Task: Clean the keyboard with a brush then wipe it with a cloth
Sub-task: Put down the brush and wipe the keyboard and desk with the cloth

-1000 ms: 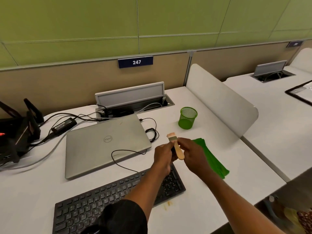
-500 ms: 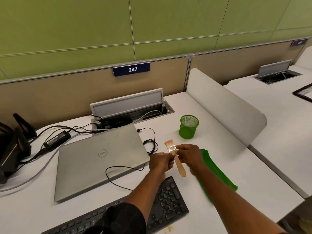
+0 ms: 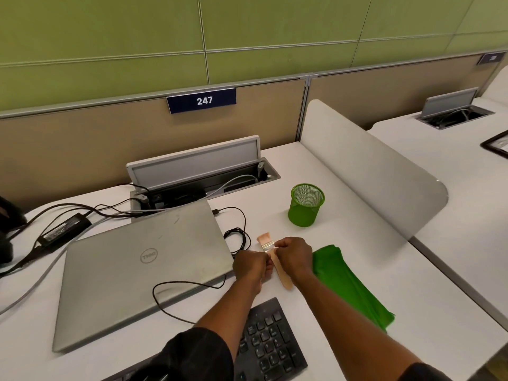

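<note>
— Where is the brush [image 3: 281, 271]?

— Above the desk [image 3: 343, 361], held between both hands, just beyond the far right corner of the keyboard [image 3: 270, 349]. Its pale bristles point away from the person and a little left; the wooden handle slants back toward them.

— How do the hands sit on it?

— The right hand [image 3: 294, 256] is curled into a fist over the top of the handle, by the metal band under the bristles. The left hand [image 3: 250, 266] is curled too, its fingertips pinching the handle from the left side. Both grip the brush. Something thin and clear may stretch between them, but I cannot tell what.

— And the keyboard?

— Black, at the bottom edge of the view. Only its right end with the number pad shows; the left forearm and a dark sleeve cover part of it. Neither hand touches it.

— The cloth [image 3: 350, 287]?

— Green, folded, flat on the desk just right of the right wrist, apart from the keyboard.

— What else is on the desk?

— A closed grey laptop [image 3: 143, 270] left of the hands, with a thin black cable looped by its near edge. A green mesh pen cup [image 3: 306, 206] stands beyond the brush. Behind the laptop a cable box [image 3: 198, 171] has its lid up, and a power brick [image 3: 64, 229] lies at far left. A white divider [image 3: 371, 174] closes off the right side.
</note>
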A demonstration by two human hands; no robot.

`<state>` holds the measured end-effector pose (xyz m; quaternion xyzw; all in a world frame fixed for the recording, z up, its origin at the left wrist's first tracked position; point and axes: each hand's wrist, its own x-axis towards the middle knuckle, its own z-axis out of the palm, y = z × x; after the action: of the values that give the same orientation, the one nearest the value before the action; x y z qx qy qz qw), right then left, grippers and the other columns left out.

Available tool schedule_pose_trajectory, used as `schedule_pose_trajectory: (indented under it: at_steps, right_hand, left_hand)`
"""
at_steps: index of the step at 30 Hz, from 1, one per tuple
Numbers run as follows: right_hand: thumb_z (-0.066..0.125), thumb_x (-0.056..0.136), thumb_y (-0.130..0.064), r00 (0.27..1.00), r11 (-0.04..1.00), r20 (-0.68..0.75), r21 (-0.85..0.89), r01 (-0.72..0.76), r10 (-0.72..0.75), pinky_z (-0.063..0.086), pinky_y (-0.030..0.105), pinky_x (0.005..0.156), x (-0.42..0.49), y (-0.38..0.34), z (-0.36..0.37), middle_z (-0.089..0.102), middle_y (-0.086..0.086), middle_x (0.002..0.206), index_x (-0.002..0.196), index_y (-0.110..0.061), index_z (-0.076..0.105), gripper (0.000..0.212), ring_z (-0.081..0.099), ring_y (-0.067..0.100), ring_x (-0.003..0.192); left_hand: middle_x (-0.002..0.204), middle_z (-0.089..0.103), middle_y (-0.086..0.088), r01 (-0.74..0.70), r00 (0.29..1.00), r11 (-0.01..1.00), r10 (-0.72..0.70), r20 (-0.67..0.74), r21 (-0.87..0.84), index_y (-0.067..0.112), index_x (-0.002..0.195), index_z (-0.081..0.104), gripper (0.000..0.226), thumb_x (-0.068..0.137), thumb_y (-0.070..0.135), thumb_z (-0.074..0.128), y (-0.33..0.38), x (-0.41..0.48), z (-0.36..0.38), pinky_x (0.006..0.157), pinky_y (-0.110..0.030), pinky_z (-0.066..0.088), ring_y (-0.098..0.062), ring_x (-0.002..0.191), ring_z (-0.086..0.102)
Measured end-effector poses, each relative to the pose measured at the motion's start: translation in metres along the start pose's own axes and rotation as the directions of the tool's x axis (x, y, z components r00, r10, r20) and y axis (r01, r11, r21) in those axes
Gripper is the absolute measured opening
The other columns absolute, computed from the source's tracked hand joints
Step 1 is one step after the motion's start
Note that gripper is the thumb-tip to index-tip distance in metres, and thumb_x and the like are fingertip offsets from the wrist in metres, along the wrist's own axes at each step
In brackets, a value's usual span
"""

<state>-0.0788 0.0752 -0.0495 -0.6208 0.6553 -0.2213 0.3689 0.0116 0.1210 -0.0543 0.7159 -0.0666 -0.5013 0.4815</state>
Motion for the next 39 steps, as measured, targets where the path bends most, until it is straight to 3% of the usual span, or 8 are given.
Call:
schedule_pose_trajectory:
  at_steps: [8,12,16,21,25,28,30,39]
  right_hand:
    - [0.058,0.080,0.000,1.000,0.997,0.005,-0.077,0.008,-0.008,0.049,0.025,0.073,0.001,-0.001,0.008,0.076,0.009,0.091,0.085,-0.010,0.079,0.024,0.069,0.025,0.089]
    - [0.058,0.079,-0.001,1.000,0.998,-0.013,-0.066,0.001,-0.002,0.042,0.020,0.063,-0.001,0.001,0.013,0.076,0.008,0.087,0.084,-0.011,0.079,0.024,0.066,0.020,0.078]
    - [0.057,0.080,-0.002,1.000,0.998,0.004,-0.063,0.016,-0.016,0.050,0.028,0.066,-0.005,-0.001,0.014,0.075,0.011,0.085,0.084,-0.010,0.078,0.023,0.065,0.022,0.075]
    - [0.060,0.091,-0.013,0.978,0.990,-0.169,-0.089,0.108,-0.122,0.044,0.026,0.090,-0.026,0.008,-0.021,0.069,0.009,0.119,0.118,-0.009,0.070,0.029,0.063,0.022,0.109]
    - [0.064,0.088,-0.047,0.969,0.915,-0.177,-0.392,0.093,-0.174,0.045,0.033,0.091,-0.044,0.052,-0.065,0.056,0.008,0.129,0.126,-0.019,0.062,0.047,0.053,0.026,0.115]
    - [0.052,0.080,-0.076,1.000,0.755,0.021,-0.655,0.025,-0.014,0.035,0.047,0.108,-0.048,0.090,-0.074,0.033,0.010,0.151,0.147,-0.036,0.035,0.080,0.036,0.032,0.134]
    - [0.044,0.085,-0.075,0.998,0.748,0.059,-0.661,0.054,-0.020,0.034,0.048,0.108,-0.049,0.103,-0.074,0.031,0.010,0.152,0.150,-0.042,0.025,0.076,0.034,0.032,0.136]
    - [0.053,0.096,-0.042,0.982,0.884,-0.025,-0.440,0.160,-0.190,0.048,0.034,0.089,-0.046,0.097,-0.091,0.054,0.007,0.131,0.140,-0.040,0.051,0.044,0.054,0.024,0.112]
  left_hand:
    - [0.072,0.073,-0.020,-0.008,0.998,0.998,0.012,-0.054,0.062,-0.003,0.083,0.073,0.018,0.065,-0.002,0.069,-0.014,0.042,0.013,0.065,-0.054,0.063,-0.033,0.064,0.073]
    - [0.084,0.075,-0.018,-0.017,0.993,0.979,0.041,-0.112,0.204,0.005,0.087,0.072,0.040,0.049,0.014,0.064,-0.051,0.114,0.023,0.065,-0.049,0.064,-0.035,0.075,0.074]
    - [0.086,0.074,-0.016,-0.028,0.988,0.959,0.071,-0.140,0.283,0.005,0.089,0.071,0.034,0.057,0.014,0.071,-0.032,0.080,0.018,0.065,-0.045,0.064,-0.034,0.076,0.074]
    - [0.074,0.074,-0.012,-0.164,0.972,0.890,0.219,-0.083,0.426,0.004,0.083,0.072,0.017,0.081,0.019,0.064,-0.002,0.007,0.014,0.058,-0.036,0.062,-0.026,0.062,0.073]
    - [0.092,0.075,-0.009,-0.352,0.928,0.750,0.356,0.107,0.560,0.009,0.090,0.075,0.027,0.089,0.031,0.059,-0.004,-0.022,0.037,0.070,-0.028,0.047,-0.029,0.092,0.069]
    - [0.102,0.073,-0.018,-0.359,0.932,0.763,0.260,0.254,0.538,0.000,0.100,0.072,0.038,0.092,0.037,0.066,-0.017,-0.029,0.062,0.069,-0.029,0.042,-0.033,0.100,0.067]
    - [0.103,0.072,-0.020,-0.323,0.940,0.786,0.200,0.278,0.527,-0.003,0.100,0.070,0.042,0.091,0.038,0.068,-0.023,-0.031,0.074,0.069,-0.031,0.045,-0.034,0.098,0.068]
    - [0.085,0.072,-0.017,-0.026,0.945,0.997,-0.001,0.328,0.078,0.002,0.087,0.071,0.012,0.087,0.014,0.072,-0.025,-0.046,0.090,0.080,-0.050,0.062,-0.030,0.083,0.072]
